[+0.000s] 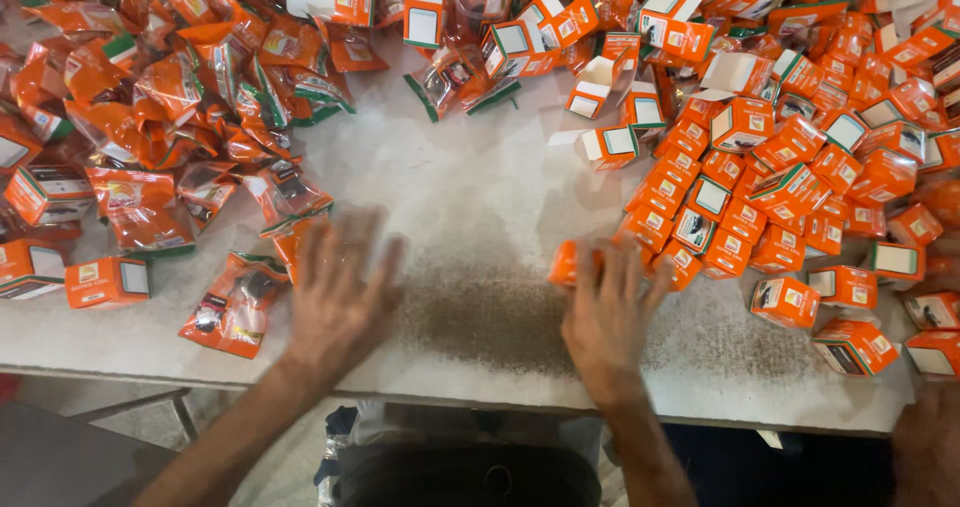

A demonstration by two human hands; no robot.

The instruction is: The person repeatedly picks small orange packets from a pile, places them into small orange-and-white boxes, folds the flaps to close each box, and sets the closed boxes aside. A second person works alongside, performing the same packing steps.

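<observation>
My left hand (340,292) is spread flat and blurred over the white table (470,207), fingers apart, next to orange plastic pouches (235,302) on its left. It holds nothing. My right hand (608,307) rests on the table with its fingers on a small orange carton (566,263) at the edge of a large heap of orange cartons (790,167). Whether the fingers grip that carton or only touch it is unclear.
Orange pouches (150,97) are piled across the left and back of the table. Orange and white cartons (620,57), some open, fill the back and right. The table's front edge (480,392) runs just below my wrists. Another person's hand (925,442) shows at the bottom right.
</observation>
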